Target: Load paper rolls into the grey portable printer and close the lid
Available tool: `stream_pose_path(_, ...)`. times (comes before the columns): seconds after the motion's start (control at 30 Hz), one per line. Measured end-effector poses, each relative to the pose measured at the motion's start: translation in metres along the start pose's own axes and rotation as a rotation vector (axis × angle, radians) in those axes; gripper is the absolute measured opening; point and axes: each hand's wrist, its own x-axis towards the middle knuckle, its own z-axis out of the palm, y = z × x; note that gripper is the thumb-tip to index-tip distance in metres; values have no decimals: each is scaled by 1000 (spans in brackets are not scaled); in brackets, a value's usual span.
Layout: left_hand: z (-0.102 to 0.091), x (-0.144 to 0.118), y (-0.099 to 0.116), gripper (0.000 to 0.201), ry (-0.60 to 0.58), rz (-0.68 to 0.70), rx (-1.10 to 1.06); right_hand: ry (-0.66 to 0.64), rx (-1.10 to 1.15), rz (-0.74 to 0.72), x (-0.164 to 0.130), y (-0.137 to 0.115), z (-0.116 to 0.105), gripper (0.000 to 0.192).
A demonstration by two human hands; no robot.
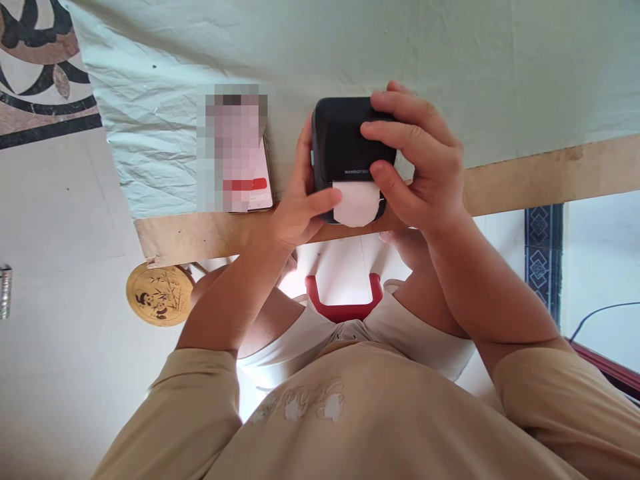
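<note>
A small black label printer (340, 140) is held just above the table's near edge. My right hand (423, 167) wraps over its top and right side, fingers curled on the casing. Gripping the printer's left side is my left hand (300, 203), with the thumb pressed on the white label (356, 203) that sticks out of the front slot. A phone (250, 190) lies flat on the table just left of my left hand, its screen lit and blurred.
A pale green cloth (450, 60) covers the table, and its wooden edge (550, 173) is bare. A white thing with a red rim (345, 300) sits below between my knees. A round panda-printed wooden disc (159, 293) is lower left; a dark cable (600, 312) runs at the right.
</note>
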Motion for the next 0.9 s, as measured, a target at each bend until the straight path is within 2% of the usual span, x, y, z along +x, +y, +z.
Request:
stream_pose_path(0.07,0,1,0,45,23,-19,-21,9,4,-35,0,-5,0,29)
stream_pose_path(0.17,1,2,1,29,77,-57,7,30,17,-57,-1,-10,1,26)
stream_pose_path(0.3,5,2,2,24,117,-62,39,6,-12,14,-1,-12,-1,21)
stream_pose_path(0.53,11,3,3,23,172,-68,20,-55,14,36,3,-15,-6,22)
stream_pose_path(0.67,11,3,2,20,152,-52,13,-19,1,47,1,-15,-4,19)
stream_pose_path(0.8,8,3,2,22,189,-90,51,-7,-56,53,-2,-13,-1,14)
stream_pose_path(0.9,6,3,2,23,173,-88,46,16,-37,2,-3,-10,0,15)
